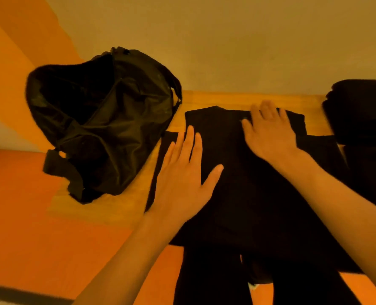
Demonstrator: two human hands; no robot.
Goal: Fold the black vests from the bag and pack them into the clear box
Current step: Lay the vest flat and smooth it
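L hand (182, 170) & R hand (270, 137) rest flat on black vest (237, 205), fingers straight, gripping nothing. Vest spread on surface, long axis running away from person, bag (103, 119) to its left. L hand nearer left edge, so prob side fold next

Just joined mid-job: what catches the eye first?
Two flat hands rest on a black vest in the middle: the left hand near its left edge, the right hand toward its far edge. An open black bag slumps at left; a dark cloth pile sits far right.
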